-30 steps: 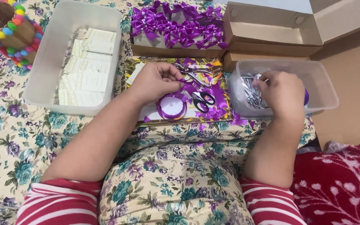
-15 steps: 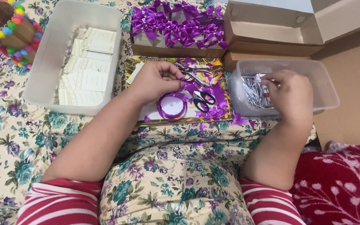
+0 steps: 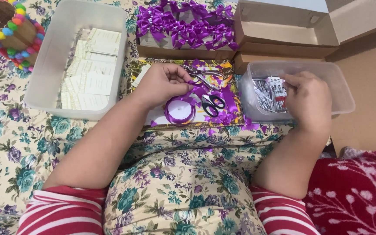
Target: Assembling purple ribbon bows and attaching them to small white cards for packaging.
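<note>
Head view: the left hand (image 3: 162, 83) is pinching purple ribbon beside the ribbon spool (image 3: 179, 111), scissors (image 3: 213, 104) just right of it. The right hand (image 3: 307, 101) is closing on small silver packets (image 3: 267, 93) inside a clear tub (image 3: 344, 93), probably the gathering step; a bow likely needs tying next.

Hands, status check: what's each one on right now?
Left hand pinching purple ribbon above spool. Right hand in clear tub, on small packets. Scissors lie between.
</note>
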